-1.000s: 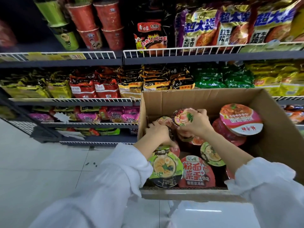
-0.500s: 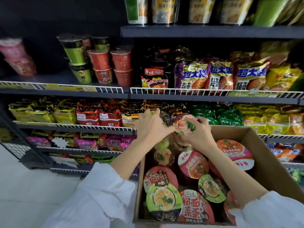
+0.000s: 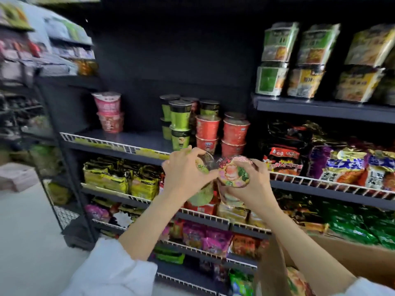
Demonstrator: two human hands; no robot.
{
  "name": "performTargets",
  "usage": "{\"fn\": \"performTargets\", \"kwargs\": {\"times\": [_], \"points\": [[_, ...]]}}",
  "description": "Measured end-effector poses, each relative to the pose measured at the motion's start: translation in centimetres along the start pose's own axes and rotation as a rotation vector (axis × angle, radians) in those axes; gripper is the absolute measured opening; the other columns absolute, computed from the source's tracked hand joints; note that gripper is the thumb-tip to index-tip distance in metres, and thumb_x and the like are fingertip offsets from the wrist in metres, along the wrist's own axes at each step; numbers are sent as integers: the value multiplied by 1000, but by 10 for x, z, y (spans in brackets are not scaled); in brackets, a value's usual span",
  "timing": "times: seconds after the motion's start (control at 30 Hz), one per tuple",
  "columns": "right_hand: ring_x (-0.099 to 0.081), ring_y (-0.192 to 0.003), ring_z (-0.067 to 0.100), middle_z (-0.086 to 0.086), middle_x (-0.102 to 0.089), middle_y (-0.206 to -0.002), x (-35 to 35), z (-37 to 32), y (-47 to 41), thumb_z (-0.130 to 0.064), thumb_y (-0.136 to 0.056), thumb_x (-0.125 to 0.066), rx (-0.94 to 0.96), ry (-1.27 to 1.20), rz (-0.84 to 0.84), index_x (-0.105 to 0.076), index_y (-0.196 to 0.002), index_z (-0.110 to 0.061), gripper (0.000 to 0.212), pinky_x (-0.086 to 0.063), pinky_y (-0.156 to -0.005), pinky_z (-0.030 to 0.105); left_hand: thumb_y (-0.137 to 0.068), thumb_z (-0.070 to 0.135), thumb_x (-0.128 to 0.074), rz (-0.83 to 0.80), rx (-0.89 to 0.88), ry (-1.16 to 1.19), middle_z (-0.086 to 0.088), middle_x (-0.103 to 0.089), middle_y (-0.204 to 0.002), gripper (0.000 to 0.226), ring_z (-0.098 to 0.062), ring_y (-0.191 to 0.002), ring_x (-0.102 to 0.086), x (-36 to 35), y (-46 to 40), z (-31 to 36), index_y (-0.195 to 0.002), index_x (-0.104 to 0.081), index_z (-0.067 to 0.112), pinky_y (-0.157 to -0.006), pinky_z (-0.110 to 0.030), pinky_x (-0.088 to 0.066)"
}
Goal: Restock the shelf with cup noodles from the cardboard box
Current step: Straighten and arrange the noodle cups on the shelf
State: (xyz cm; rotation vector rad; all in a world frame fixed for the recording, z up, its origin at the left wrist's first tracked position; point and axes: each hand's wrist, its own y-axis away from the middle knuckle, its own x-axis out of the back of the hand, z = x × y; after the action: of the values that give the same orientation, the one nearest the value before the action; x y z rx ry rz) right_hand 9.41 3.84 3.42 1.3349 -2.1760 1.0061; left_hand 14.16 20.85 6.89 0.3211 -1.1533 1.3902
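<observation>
Left hand (image 3: 186,169) grips green cup (image 3: 202,167), right hand (image 3: 252,182) wraps pink cup (image 3: 234,173); both near the rail, bare shelf (image 3: 136,139) gap far-left, left hand nearer.

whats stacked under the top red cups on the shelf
Under each top red cup sits another red cup, both upright on the shelf. Anything behind them is covered, and the left hand hides part of the lower cup's base.
</observation>
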Motion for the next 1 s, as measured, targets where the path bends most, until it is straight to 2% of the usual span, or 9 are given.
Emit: {"fn": "performTargets", "kwargs": {"times": [0.1, 0.17, 0.27, 0.5, 0.63, 0.77, 0.87, 0.93, 1.0], "points": [[-22, -135, 29, 3, -18, -146, -56, -53, -33, -33, -69, -82, 32, -13, 5, -49, -129, -31, 69, -27, -108, 37, -65, 66, -65, 58, 31, 21, 7, -58, -123, 59, -25, -121, -46, 30, -34, -69, -115, -58, 35, -98, -44, -37], [-26, -133, 29, 6, -21, -145, -89, -83, -54, -33, -67, -82, 51, -37, 22, -52, -128, -28, 68, -28, -109, 39, -65, 65, -65, 86, 53, 6, 5, -55, -132, 58, -26, -125, -44, 48, -54, -105, -115, -59, 36, -101, -45, -37], [-25, -135, 25, 3, -21, -145, -135, -117, -84, -36, -67, -81, 47, -115, 21, -54, -125, -27, 65, -27, -106, 31, -66, 65, -66, 112, 89, -29, 3, -44, -144, 59, -28, -131, -37, 69, -81, -148, -117, -56, 36, -102, -47, -33], [-17, -140, 27, 9, -18, -148, -224, -155, -189, -37, -75, -75, 45, -119, 55, -53, -129, -25, 60, -25, -111, 37, -70, 62, -66, 146, 72, -53, 3, -41, -146, 56, -26, -132, -35, 74, -163, -234, -119, -54, 37, -102, -45, -30], [-18, -139, 32, 14, -19, -146, -267, -159, -267, -37, -79, -71, 36, -76, 46, -50, -131, -25, 57, -24, -111, 39, -68, 64, -64, 160, 50, -32, 4, -51, -136, 54, -27, -126, -41, 57, -231, -271, -114, -56, 37, -101, -47, -36], [-28, -133, 37, 17, -24, -143, -302, -152, -333, -47, -76, -69, 2, 48, -16, -49, -134, -23, 66, -31, -106, 40, -67, 65, -64, 141, 57, -30, 6, -55, -127, 55, -28, -119, -44, 47, -293, -294, -113, -57, 35, -96, -46, -38], [-24, -136, 35, 17, -26, -145, -327, -136, -364, -58, -84, -53, -26, 419, -110, -38, -140, -19, 70, -29, -109, 44, -67, 63, -66, 131, 46, -41, 6, -56, -125, 55, -27, -118, -44, 39, -327, -312, -114, -57, 35, -95, -46, -39], [-16, -142, 30, 15, -26, -150, -341, -124, -373, -44, -93, -45, 3, 655, -128, -33, -143, -14, 60, -19, -116, 42, -69, 61, -66, 112, 48, -33, 7, -54, -128, 53, -28, -120, -44, 34, -343, -323, -114, -56, 36, -97, -46, -37], [-21, -141, 29, 13, -32, -149, -349, -116, -376, -20, -94, -44, 10, 766, -116, -28, -144, -12, 53, -18, -117, 40, -70, 59, -66, 80, 35, -33, 7, -53, -129, 52, -27, -120, -43, 28, -355, -329, -115, -55, 36, -96, -45, -34]]}}
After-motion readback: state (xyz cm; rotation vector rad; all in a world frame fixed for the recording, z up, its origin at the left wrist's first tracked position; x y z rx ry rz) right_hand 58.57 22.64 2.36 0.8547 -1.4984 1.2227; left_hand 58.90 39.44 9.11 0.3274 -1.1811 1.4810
